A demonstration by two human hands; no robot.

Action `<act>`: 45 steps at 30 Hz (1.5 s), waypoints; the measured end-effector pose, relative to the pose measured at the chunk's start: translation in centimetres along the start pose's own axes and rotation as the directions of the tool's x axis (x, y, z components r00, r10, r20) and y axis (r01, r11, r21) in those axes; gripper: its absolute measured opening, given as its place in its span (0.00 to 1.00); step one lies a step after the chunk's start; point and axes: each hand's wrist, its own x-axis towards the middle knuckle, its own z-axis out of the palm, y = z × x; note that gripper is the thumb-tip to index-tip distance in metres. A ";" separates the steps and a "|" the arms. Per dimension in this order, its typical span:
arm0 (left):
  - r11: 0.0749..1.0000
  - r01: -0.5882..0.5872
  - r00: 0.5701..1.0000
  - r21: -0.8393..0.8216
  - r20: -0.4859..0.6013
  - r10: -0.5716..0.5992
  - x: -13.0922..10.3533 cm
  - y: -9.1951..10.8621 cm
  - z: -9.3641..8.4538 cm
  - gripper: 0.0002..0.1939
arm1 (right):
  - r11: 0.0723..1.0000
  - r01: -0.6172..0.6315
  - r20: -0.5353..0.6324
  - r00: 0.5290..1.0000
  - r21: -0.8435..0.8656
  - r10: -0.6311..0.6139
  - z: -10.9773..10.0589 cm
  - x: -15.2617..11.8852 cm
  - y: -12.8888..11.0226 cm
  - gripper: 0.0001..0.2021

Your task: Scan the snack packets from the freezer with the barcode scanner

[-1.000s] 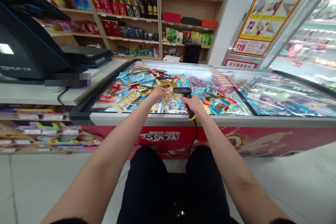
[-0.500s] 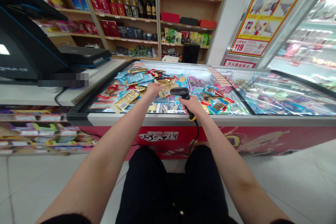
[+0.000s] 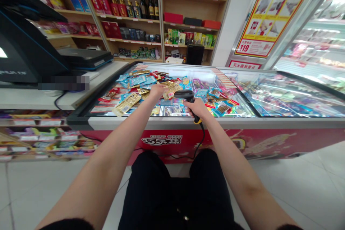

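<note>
left hand (image 3: 157, 91): over the freezer glass, fingers pinched shut on a gold snack packet (image 3: 169, 90), held just above the pile
right hand (image 3: 198, 107): fingers wrapped tight round the handle of the barcode scanner (image 3: 186, 96), head pointing toward 10 o'clock at the gold packet
scanner to packet: head just beside the packet, can't tell if touching
scanner cable (image 3: 201, 137): black, drops from the handle down the freezer front at 6 o'clock
snack pile (image 3: 134, 86): blue, gold and red packets spread on the glass lid, at 9 to 12 o'clock from the left hand
loose gold packet (image 3: 126, 103): flat on the glass at 8 o'clock from the left hand, apart from it
freezer (image 3: 242, 124): chest type, glass top, red front with white lettering
desk (image 3: 35, 97): at 9 o'clock, carries a black till terminal (image 3: 21, 50)
shelves (image 3: 172, 14): at 12 o'clock, boxes and bottles
poster (image 3: 266, 10): red and yellow, at 1 o'clock
legs: dark trousers at the bottom middle, person seems seated
</note>
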 end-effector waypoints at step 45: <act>0.999 -0.042 0.954 0.023 0.298 0.033 -3.1 2.7 11.8 0.09 | 0.987 0.043 -0.262 0.965 0.153 -0.002 -10.5 -0.8 2.6 0.12</act>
